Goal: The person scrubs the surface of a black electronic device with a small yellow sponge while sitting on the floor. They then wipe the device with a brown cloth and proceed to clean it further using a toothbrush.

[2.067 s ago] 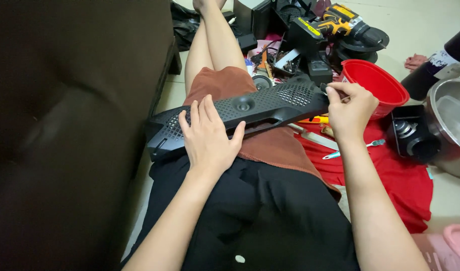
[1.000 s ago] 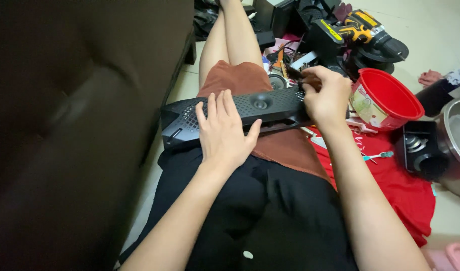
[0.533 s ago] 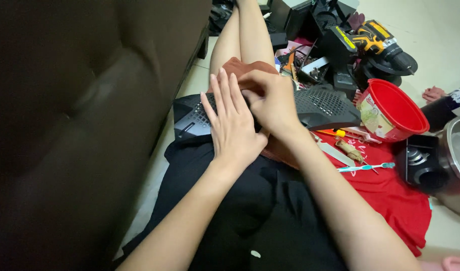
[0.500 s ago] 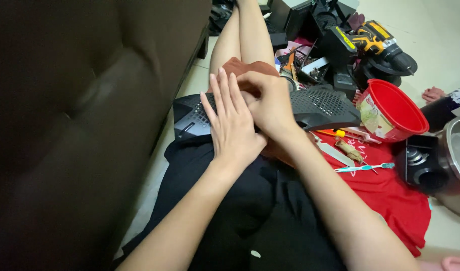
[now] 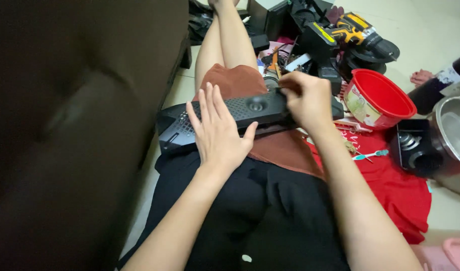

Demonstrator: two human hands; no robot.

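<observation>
A long black perforated panel (image 5: 240, 113) lies across the person's lap, above the brown shorts (image 5: 270, 125). The left hand (image 5: 220, 133) rests flat on its left part, fingers spread wide. The right hand (image 5: 305, 100) is curled over the panel's right part, fingertips pinched near the top edge; what they pinch is hidden. A red bowl (image 5: 380, 100) and a drill (image 5: 358, 35) sit to the right.

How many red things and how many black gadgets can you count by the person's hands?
Red: 2, the red bucket and the red cloth.
Black: 1, the long black perforated device under the left hand and right hand.
Total: 3.
</observation>
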